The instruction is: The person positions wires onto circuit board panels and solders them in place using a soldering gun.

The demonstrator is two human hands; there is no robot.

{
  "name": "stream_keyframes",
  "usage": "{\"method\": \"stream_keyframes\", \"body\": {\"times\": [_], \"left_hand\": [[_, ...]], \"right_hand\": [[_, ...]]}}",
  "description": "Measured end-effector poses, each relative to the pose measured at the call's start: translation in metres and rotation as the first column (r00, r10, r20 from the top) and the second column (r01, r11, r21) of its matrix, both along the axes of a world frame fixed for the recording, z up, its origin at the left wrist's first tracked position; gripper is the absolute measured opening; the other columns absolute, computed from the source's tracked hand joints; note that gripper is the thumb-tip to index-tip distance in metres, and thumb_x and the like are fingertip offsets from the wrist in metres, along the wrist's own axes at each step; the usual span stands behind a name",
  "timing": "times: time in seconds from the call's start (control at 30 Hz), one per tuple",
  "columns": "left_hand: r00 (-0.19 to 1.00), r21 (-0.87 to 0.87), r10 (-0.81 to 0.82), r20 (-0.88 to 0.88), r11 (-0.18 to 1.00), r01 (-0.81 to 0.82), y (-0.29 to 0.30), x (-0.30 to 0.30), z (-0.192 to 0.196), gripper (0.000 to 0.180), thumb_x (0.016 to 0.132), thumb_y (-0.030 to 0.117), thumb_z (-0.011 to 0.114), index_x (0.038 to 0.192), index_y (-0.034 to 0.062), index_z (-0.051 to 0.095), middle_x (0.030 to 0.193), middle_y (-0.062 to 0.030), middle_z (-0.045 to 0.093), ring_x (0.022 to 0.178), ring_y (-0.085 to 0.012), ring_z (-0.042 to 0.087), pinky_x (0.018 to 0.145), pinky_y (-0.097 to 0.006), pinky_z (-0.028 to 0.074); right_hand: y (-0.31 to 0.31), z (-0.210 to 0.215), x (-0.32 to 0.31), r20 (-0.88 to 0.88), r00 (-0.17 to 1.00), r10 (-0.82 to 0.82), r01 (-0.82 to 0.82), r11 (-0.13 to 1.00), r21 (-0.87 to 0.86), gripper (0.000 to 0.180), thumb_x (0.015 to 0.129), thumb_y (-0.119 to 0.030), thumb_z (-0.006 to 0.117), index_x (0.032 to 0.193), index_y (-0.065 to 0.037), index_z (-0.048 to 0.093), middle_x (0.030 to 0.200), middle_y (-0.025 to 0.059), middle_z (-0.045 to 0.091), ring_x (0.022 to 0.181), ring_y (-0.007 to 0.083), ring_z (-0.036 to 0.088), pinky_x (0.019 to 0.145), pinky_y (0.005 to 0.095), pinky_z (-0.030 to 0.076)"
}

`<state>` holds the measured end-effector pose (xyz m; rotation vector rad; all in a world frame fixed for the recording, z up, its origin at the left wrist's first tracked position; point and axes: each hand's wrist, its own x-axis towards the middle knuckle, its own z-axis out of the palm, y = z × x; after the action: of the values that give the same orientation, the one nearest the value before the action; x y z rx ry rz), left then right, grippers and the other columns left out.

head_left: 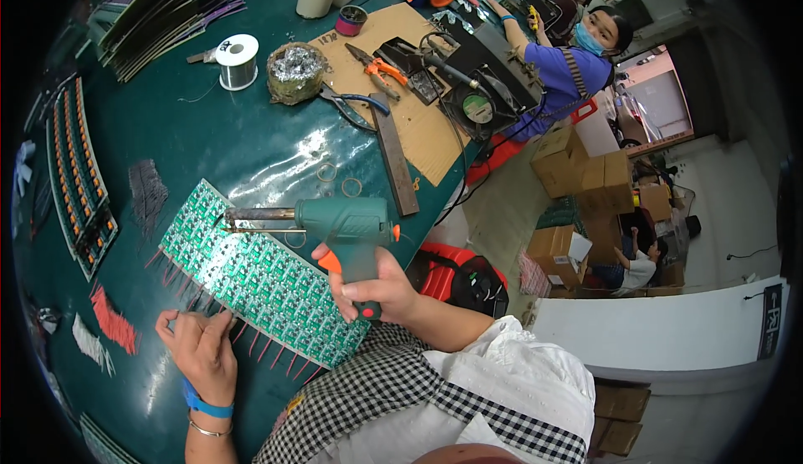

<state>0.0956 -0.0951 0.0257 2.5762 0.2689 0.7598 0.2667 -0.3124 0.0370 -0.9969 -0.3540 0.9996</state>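
Checked apron cloth (351,414) lies beside the circuit board (268,276) towards the worktop's (201,138) near edge, where the soldering gun (343,216) gripped in the right hand (381,284) could scorch it if the left hand (201,343), curled by the red wires (265,350), pinch unclear, jerks one.

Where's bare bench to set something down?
Green table: between solder spool and circuit board panel, right of the dark wire bundle. Also left of the left hand, below the red wire bundle. Crowded: the cardboard, with orange-handled pliers and more tools.
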Motion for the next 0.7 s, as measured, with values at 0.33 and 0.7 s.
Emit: {"method": "stream_keyframes", "body": {"times": [0.33,0.7], "left_hand": [[0.999,-0.055,-0.026,0.021,0.998,0.027,-0.001,0.0,-0.005,0.02,0.072,-0.005,0.068,0.086,0.009,0.067,0.072,-0.0033,0.048,0.071,-0.0207,0.054,0.092,-0.047,0.036],[0.999,-0.042,-0.041,0.035,0.998,0.043,-0.003,0.002,-0.003,0.022,0.072,-0.005,0.068,0.087,0.0101,0.067,0.075,-0.003,0.053,0.072,-0.0212,0.055,0.092,-0.047,0.036]], "right_hand": [[0.003,-0.017,-0.011,0.054,0.998,-0.018,0.017,1.0,0.005,0.055,0.084,-0.007,0.061,0.132,0.004,0.036,0.071,0.0104,0.055,0.058,0.0173,0.057,0.056,0.0296,0.048],[0.002,-0.019,-0.01,0.033,0.999,-0.024,0.024,1.0,0.01,0.056,0.083,-0.005,0.06,0.132,0.005,0.035,0.071,0.0104,0.055,0.059,0.0173,0.057,0.057,0.03,0.048]]}}
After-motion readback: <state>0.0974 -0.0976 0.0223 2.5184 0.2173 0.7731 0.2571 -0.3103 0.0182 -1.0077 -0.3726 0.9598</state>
